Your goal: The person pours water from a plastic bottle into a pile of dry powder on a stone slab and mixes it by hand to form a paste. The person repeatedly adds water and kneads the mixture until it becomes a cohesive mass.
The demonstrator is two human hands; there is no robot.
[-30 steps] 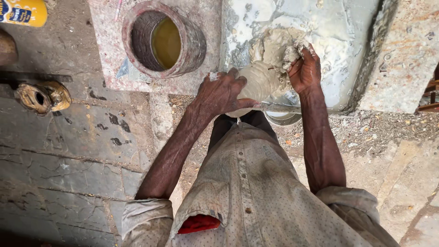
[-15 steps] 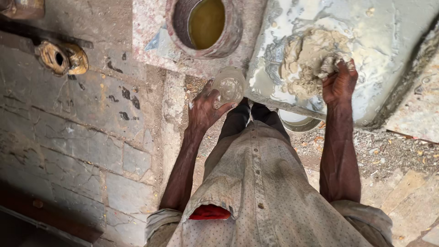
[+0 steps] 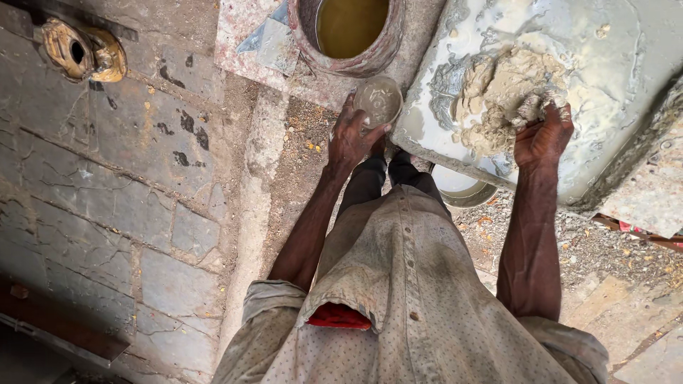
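Pale beige button-up shirt (image 3: 405, 299) with fine dotted print, dusty and grey-smudged; small buttons down the placket; sleeves rolled above the elbows; red cloth (image 3: 338, 316) showing at the chest pocket; dark trousers (image 3: 384, 178); bare forearms, hands dusted with pale paste

I see rough, lumpy wet clay (image 3: 501, 96) w/ a matt grey-beige look, on a slab (image 3: 626, 85) smeared in glossy pale slurry. Small cup (image 3: 378, 101) looks like clear plastic, cloudy w/ residue. Water pot (image 3: 370, 60): coarse earthenware rim, crusted. Floor (image 3: 135, 192) is rough cracked stone, dusty. Shirt (image 3: 405, 313): thin woven cloth, matt, stained.
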